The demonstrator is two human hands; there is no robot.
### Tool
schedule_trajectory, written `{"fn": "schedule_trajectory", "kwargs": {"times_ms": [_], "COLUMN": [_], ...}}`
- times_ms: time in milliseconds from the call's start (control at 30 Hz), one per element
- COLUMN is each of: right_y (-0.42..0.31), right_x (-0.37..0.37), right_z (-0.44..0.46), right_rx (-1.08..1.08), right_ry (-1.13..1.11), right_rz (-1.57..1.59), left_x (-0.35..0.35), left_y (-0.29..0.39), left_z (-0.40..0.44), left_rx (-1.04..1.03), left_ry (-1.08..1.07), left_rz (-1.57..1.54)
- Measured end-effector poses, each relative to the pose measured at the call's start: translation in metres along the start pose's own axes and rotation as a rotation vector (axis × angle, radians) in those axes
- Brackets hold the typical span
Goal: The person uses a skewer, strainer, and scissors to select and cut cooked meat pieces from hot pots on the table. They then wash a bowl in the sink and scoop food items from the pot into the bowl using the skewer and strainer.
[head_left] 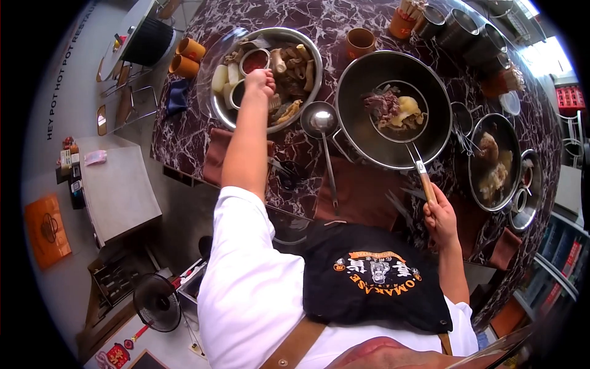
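My right hand (440,216) is wrapped round the wooden handle of a wire strainer (419,161). The strainer's round basket sits over the dark pot (350,132) and carries dark red meat (382,104) and pale yellowish pieces (407,111). My left hand (260,83) is closed above a large steel basin (310,52), right by a cup of red sauce (254,60); what its fingers hold is hidden. A second cup (236,95), mostly covered by my forearm, stands in the basin among pale chunks and cooked pieces (295,67).
A steel ladle (324,141) lies between basin and pot. On the right are another pan with meat (491,160) and a steel bowl (527,203). Brown cups (360,43) and dark canisters (458,27) stand at the back. Brown napkins (353,190) lie along the near table edge.
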State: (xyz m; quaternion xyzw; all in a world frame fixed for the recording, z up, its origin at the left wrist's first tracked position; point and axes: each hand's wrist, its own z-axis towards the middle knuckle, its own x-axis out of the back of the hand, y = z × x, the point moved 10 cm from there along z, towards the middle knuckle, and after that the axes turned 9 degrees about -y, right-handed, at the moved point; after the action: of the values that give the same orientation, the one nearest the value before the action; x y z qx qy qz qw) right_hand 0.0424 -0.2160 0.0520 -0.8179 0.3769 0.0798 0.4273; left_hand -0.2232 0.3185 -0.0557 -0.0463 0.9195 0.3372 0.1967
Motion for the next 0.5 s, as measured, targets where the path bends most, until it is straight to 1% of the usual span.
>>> {"fn": "schedule_trajectory", "kwargs": {"times_ms": [67,100,233,300,333,367,400,467,500], "right_y": [-0.001,0.0,0.001,0.001,0.001,0.002,0.002,0.001,0.002], "right_x": [0.0,0.001,0.003,0.001,0.0,0.0,0.001,0.002,0.001], "right_z": [-0.001,0.0,0.001,0.001,0.001,0.001,0.002,0.001,0.0], "right_rx": [-0.013,-0.019,-0.019,-0.023,-0.021,-0.023,-0.023,-0.018,-0.021], "right_ry": [0.014,0.019,0.015,-0.005,-0.007,0.002,0.013,0.015,0.013], "right_rz": [-0.016,-0.014,-0.011,-0.014,-0.016,-0.015,-0.011,-0.017,-0.025], "left_x": [0.015,0.021,0.03,0.037,0.035,0.038,0.019,0.008,0.003], "left_y": [0.016,0.021,0.016,0.027,0.031,0.035,0.046,0.061,0.069], "left_z": [-0.008,-0.013,-0.001,-0.001,-0.001,-0.006,-0.039,-0.051,-0.057], "left_rx": [-0.056,-0.06,-0.058,-0.128,-0.197,-0.311,-0.427,-0.413,-0.447], "left_ry": [0.158,0.222,0.189,0.356,0.378,0.442,0.504,0.527,0.514], "left_rz": [0.311,0.384,0.476,1.047,1.237,1.241,1.243,1.343,1.351]}}
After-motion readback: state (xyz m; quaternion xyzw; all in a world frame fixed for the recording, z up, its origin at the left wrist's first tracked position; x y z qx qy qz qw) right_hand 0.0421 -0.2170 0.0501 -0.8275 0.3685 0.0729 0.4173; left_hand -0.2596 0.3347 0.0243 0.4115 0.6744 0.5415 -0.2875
